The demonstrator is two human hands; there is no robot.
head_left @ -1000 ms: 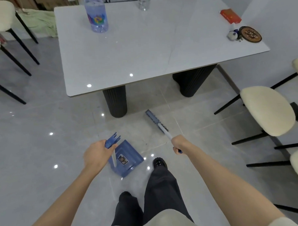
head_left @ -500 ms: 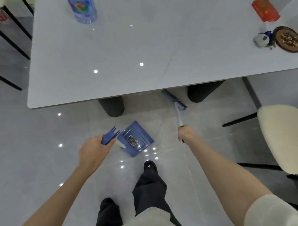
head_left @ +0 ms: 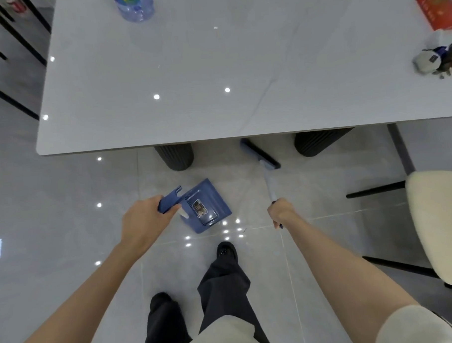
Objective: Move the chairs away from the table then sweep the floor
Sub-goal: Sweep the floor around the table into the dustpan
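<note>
My right hand (head_left: 282,211) is curled tight around the slim pale handle of the broom (head_left: 269,185), near its upper end. My left hand (head_left: 144,221) is clamped on the blue handle of the dustpan (head_left: 208,207). The pan tilts low in front of my shoe, and I cannot tell whether its lip touches the floor (head_left: 53,204). The broom's narrow blue head lies just under the near edge of the table (head_left: 215,68), between its two dark ribbed legs. I judge the chairs are dealt with: a cream chair (head_left: 439,226) stands apart on my right, and dark chair legs show well off to the left. So the step in hand is the sweeping, under the table first. Next I would draw the head back toward me and across to the pan, keeping the bristles flat and clear of the nearer leg. The left hand would have to set the pan's lip flush on the tiles. The floor is glossy grey tile, spotted with lamp reflections. Any dust is hard to make out, apart from a small dark fleck by the joint near my foot.
</note>
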